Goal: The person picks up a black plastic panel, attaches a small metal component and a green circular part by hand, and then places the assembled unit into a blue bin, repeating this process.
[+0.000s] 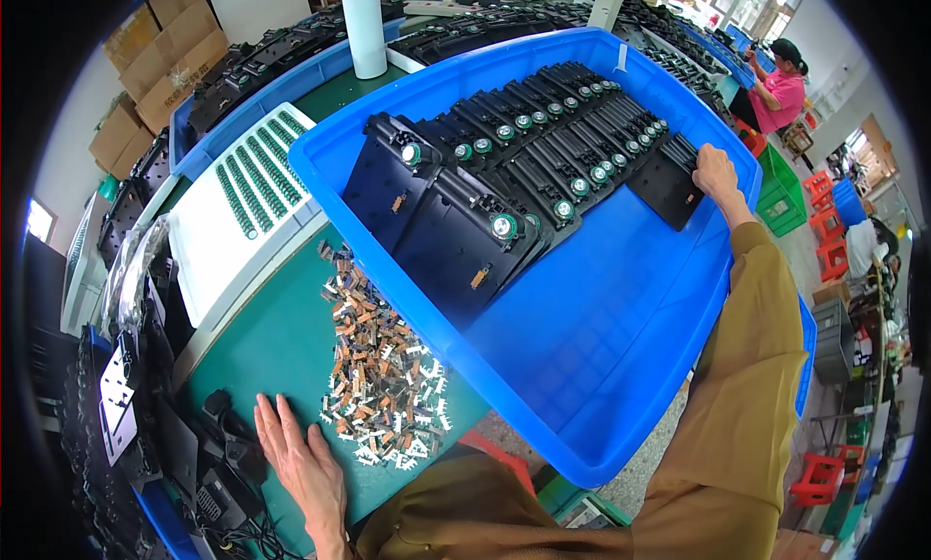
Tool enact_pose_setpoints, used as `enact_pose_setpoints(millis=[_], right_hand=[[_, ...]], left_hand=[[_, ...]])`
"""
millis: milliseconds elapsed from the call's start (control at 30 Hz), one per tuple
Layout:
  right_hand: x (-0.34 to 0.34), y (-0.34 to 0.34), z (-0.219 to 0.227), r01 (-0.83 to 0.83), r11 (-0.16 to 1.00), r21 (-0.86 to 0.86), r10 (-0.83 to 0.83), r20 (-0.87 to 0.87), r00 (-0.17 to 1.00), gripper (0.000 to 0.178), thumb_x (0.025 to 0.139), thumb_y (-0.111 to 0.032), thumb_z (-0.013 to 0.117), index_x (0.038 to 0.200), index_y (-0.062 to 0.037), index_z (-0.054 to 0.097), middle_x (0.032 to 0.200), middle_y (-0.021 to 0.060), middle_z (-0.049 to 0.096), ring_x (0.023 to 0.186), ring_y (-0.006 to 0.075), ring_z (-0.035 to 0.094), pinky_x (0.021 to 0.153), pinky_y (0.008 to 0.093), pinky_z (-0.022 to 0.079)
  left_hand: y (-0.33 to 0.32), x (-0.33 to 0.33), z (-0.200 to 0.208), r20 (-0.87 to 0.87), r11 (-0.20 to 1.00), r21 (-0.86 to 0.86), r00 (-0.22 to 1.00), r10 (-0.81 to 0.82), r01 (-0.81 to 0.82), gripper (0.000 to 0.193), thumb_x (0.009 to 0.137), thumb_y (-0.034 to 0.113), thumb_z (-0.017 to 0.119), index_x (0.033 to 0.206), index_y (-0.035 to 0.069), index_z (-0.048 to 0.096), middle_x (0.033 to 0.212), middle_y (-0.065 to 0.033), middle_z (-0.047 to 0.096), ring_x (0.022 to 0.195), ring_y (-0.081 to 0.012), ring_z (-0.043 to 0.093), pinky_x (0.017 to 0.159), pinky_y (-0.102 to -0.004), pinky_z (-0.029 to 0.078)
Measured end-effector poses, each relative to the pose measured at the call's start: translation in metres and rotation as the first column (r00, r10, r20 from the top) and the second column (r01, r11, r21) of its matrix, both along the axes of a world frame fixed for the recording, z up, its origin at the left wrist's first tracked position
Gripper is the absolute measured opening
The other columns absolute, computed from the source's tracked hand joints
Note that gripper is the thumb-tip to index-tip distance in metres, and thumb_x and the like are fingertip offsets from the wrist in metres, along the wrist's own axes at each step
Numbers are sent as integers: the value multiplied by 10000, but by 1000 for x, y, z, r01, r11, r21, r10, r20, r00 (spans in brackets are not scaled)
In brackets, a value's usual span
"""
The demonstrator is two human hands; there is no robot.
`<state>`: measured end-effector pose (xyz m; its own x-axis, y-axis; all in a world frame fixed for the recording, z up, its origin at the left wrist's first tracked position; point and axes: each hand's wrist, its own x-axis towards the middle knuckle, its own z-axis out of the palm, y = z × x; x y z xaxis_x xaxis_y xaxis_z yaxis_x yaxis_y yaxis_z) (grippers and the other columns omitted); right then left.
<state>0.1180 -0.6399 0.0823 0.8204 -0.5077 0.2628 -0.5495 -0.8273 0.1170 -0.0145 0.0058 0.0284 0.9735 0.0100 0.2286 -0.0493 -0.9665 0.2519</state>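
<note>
My left hand [303,460] lies flat on the green tabletop [262,332], fingers stretched out, holding nothing. To its right is a loose heap of small switch-like parts [373,376], brown and silver with metal pins. My right hand [716,172] reaches into a large blue plastic bin [572,318], its fingers closed on the end of a flat black plastic housing [669,187]. That housing lies at the right end of rows of similar black housings [465,235], many bearing a round silver disc with a green rim. The right fingertips are partly hidden.
A white tray [208,259] with rows of green coils stands left of the bin, a white bottle [364,32] behind it. Black devices with cables [218,482] lie beside my left hand. A person in pink [781,90] works far right, near red stools [824,221] and a green crate [779,192].
</note>
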Motion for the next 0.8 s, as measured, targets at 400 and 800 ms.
enact_pose_setpoints(millis=[400, 800], right_hand=[[3, 32, 11, 58, 979, -195, -56, 16, 998, 220, 777, -145, 637, 991, -106, 609, 1063, 161, 651, 1003, 382, 635, 783, 512, 516], [54, 268, 112, -818, 541, 194, 698, 440, 566, 240, 818, -72, 634, 1044, 6, 653, 892, 66, 678, 824, 152, 633, 781, 287, 495]], left_hand=[[2, 0, 1, 39, 999, -40, 999, -3, 4, 501, 864, 43, 571, 1348, -47, 477, 1475, -259, 360, 1372, -433, 321, 1128, -482, 260], [-3, 1, 0, 33, 994, -105, 999, 3, 1, 540, 873, 135, 616, 1360, -29, 448, 1475, -274, 321, 1370, -446, 296, 1108, -541, 273]])
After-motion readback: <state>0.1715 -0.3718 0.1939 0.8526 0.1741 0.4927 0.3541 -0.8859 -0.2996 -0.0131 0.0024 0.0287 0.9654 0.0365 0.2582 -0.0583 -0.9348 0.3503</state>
